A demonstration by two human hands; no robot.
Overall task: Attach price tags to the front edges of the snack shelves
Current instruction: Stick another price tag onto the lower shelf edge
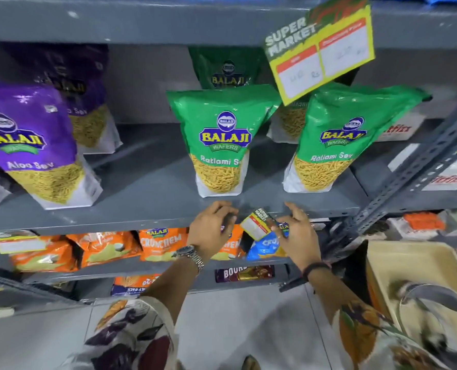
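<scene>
A small yellow and green price tag (pixel 256 223) is tilted just below the front edge of the grey middle shelf (pixel 142 222), under a green Ratlami Sev bag (pixel 222 141). My right hand (pixel 298 232) grips its right side with thumb and fingers. My left hand (pixel 212 228), with a watch on the wrist, is curled against the shelf edge just left of the tag; whether it pinches anything is unclear. A larger price tag (pixel 320 46) hangs tilted from the top shelf edge. Another tag (pixel 17 243) sits on the middle shelf edge at far left.
Purple Aloo Sev bags (pixel 32 145) stand left, a second green bag (pixel 336 140) right. Orange snack packs (pixel 163 244) fill the shelf below. A perforated metal upright (pixel 408 177) crosses at the right. A beige basket (pixel 419 289) hangs by my right arm.
</scene>
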